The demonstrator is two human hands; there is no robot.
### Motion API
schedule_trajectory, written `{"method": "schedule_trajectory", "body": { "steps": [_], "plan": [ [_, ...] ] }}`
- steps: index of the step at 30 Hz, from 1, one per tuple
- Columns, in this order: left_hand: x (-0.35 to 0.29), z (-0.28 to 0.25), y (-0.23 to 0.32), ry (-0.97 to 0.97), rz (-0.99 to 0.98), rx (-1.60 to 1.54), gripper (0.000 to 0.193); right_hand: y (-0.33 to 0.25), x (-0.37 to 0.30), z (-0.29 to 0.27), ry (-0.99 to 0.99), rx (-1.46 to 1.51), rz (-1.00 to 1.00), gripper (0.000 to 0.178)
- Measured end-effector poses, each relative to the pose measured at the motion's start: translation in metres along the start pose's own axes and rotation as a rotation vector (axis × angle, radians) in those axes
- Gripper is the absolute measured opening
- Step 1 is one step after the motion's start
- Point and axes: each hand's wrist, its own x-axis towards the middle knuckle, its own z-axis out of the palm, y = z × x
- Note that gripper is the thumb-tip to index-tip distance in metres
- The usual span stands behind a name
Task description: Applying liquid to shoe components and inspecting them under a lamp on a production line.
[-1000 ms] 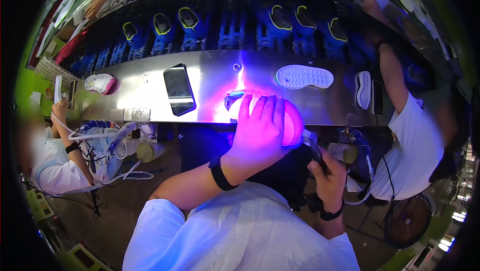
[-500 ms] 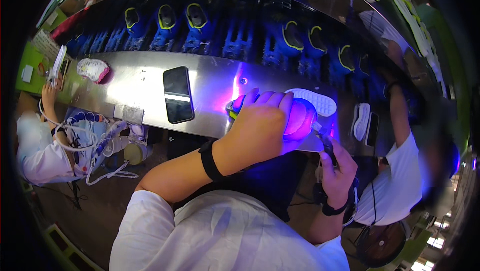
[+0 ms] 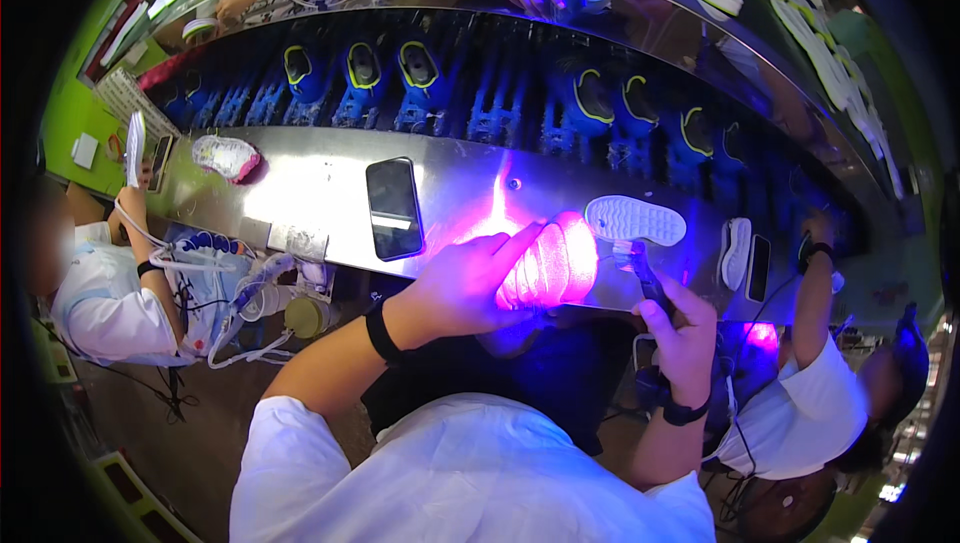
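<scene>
My left hand (image 3: 462,281) grips a shoe upper (image 3: 562,261) at the front edge of the metal bench, under strong pink-violet light. The glare washes out the upper's colour, though ridged lines show on its side. Closed round the dark handle of a brush (image 3: 652,285), my right hand (image 3: 684,335) is just right of the upper. The brush's pale head is apart from the upper and close below a white shoe sole (image 3: 636,220), which lies on the bench with its patterned face up.
A black phone (image 3: 395,209) and a white-and-pink shoe piece (image 3: 226,158) lie left on the bench (image 3: 310,165). Blue shoes (image 3: 420,68) ride a dark conveyor behind. At right are another sole (image 3: 735,253) and phone (image 3: 759,268). Co-workers sit on both sides.
The upper has turned in my left hand and now shows its ridged side. My right hand has drawn the brush away from it. The whole view has shifted.
</scene>
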Motion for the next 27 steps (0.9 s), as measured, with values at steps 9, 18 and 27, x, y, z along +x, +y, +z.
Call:
{"method": "schedule_trajectory", "body": {
  "steps": [9,18,27],
  "plan": [
    [-0.04,-0.009,0.047,-0.04,0.087,-0.339,0.107,-0.024,-0.033,0.003,-0.123,-0.024,-0.089,0.04],
    [-0.039,-0.008,0.056,-0.241,-0.136,-0.541,0.1,-0.005,-0.044,-0.011,-0.176,0.078,-0.062,0.037],
    [0.005,0.017,0.055,-0.326,-0.4,-0.834,0.092,0.031,-0.025,-0.026,-0.108,-0.044,-0.006,0.035]
  ]
}}
